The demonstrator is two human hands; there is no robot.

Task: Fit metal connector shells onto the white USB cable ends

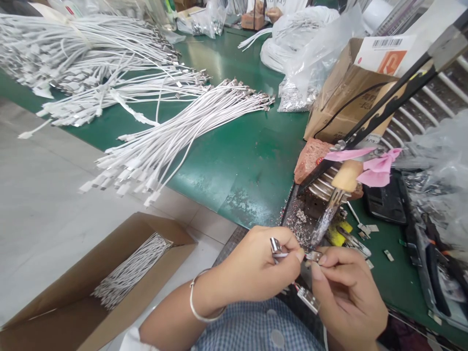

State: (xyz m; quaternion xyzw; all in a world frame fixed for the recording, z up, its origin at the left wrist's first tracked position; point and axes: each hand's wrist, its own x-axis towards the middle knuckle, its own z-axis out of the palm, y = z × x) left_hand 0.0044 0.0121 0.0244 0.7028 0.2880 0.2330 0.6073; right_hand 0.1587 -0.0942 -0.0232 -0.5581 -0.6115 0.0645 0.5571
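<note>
My left hand [261,263], a bangle on its wrist, is closed in a pinch on a thin white cable; a metal connector [275,245] sticks out between its fingers. Between thumb and forefinger, my right hand [345,287] grips a small metal USB connector [313,256], close to the left fingertips. Just above both hands, a soldering iron [331,207] with a wooden handle and pink cloth ties points down at the connector. Whether its tip touches is too small to tell. Below the left hand hangs another metal connector [307,299] with thin coloured wires.
Bundles of white cables [197,129] lie on the green table [219,170]. An open cardboard box [146,273] with cables stands at lower left. A brick [310,158] props the iron's black stand. Plastic bags [300,87], a brown carton [340,92] and pliers [435,273] crowd the right.
</note>
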